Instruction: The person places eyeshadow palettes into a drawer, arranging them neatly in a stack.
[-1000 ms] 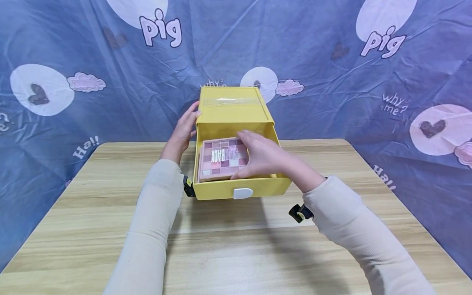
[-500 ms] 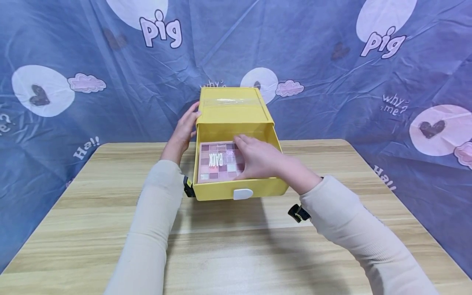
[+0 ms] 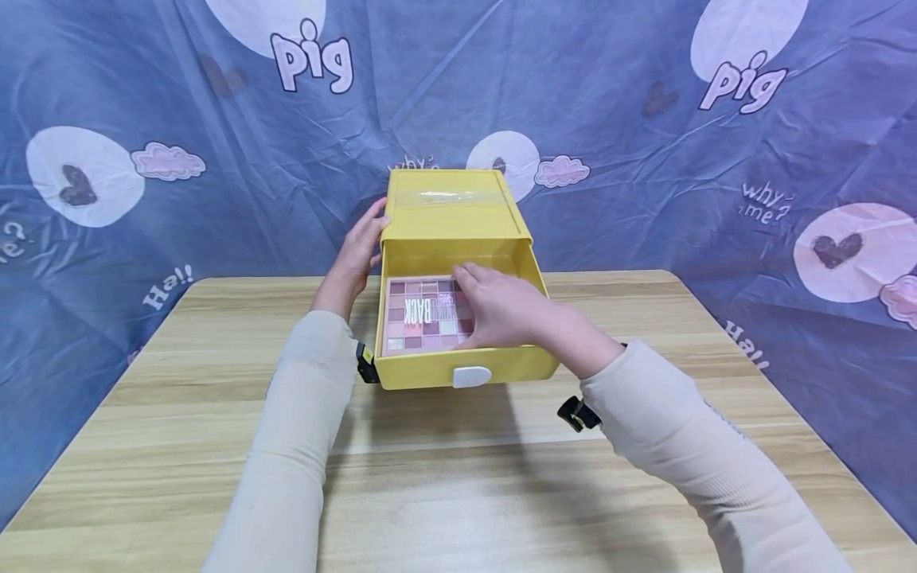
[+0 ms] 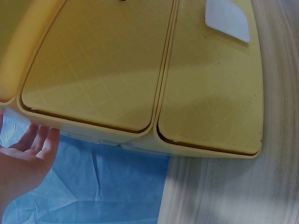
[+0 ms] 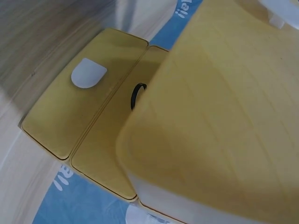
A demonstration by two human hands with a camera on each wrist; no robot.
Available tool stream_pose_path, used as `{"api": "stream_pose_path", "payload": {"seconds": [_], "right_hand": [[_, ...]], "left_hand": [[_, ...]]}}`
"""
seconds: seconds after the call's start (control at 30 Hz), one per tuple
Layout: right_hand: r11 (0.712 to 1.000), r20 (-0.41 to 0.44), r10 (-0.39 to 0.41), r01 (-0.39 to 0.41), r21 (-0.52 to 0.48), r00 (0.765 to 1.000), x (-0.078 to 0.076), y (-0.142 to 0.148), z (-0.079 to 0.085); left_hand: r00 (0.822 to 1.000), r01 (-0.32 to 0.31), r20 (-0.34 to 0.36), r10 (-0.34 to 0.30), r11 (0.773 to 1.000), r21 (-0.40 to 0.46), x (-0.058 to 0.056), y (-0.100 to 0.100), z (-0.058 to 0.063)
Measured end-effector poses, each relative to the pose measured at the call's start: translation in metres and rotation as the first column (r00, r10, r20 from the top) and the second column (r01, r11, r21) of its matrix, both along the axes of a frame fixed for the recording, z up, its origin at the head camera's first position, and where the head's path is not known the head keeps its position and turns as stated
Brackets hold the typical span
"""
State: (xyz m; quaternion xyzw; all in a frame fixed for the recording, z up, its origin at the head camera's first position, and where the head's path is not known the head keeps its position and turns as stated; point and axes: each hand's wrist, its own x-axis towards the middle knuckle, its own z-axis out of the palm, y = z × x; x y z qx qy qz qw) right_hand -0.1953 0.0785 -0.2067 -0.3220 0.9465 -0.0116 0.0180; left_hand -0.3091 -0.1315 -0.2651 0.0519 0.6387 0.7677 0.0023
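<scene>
A yellow drawer cabinet (image 3: 451,215) stands at the middle of the table, its top drawer (image 3: 415,372) pulled out toward me. Inside that drawer, on the left, lies a pink eyeshadow palette (image 3: 423,314) with "BACK" printed on its lid. My right hand (image 3: 505,309) reaches in and grips the palette's right part, thumb at the near edge and fingers at the far edge; the fingertips are partly hidden. With relaxed fingers, my left hand (image 3: 356,253) touches the cabinet's left side. In the left wrist view the left hand (image 4: 30,156) shows beside the cabinet wall.
Below are two closed drawers, a middle one (image 4: 103,60) and a bottom one (image 4: 210,93), the latter with a white handle (image 4: 228,21). A black loop (image 5: 135,95) hangs at the middle drawer. Blue printed cloth (image 3: 609,95) backs the wooden table (image 3: 458,493).
My right hand has shifted slightly left with the palette, which now lies lower and flatter against the drawer's left side. The left hand and cabinet have stayed in place.
</scene>
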Motion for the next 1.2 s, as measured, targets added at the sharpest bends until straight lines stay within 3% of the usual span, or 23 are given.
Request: {"api": "stream_pose_path", "payload": {"seconds": [0.17,0.37,0.6,0.83,1.03,1.2], "right_hand": [[0.999,-0.019,-0.021,0.020,-0.047,1.000,0.001,0.002,0.002],[0.982,0.027,-0.070,0.074,-0.173,0.997,0.004,0.009,0.007],[0.940,0.022,-0.062,0.066,-0.334,0.998,0.008,0.018,0.013],[0.893,-0.003,-0.055,0.048,-0.447,0.998,0.023,0.021,0.021],[0.816,-0.058,-0.064,0.019,-0.578,0.996,0.039,0.019,0.016],[0.686,-0.122,-0.013,-0.080,-0.723,0.992,0.055,0.017,0.010]], "left_hand": [[1.000,0.002,0.001,-0.002,1.000,0.001,0.000,0.000,0.000],[1.000,0.000,0.004,0.000,1.000,-0.003,0.001,0.001,0.000],[1.000,0.002,0.005,-0.002,1.000,-0.003,0.000,0.000,-0.001],[1.000,-0.001,0.003,0.001,1.000,-0.003,0.000,-0.001,-0.001],[1.000,0.001,0.002,-0.001,1.000,-0.006,-0.001,0.000,-0.001],[1.000,0.003,0.003,-0.003,1.000,-0.004,0.000,0.000,0.000]]}}
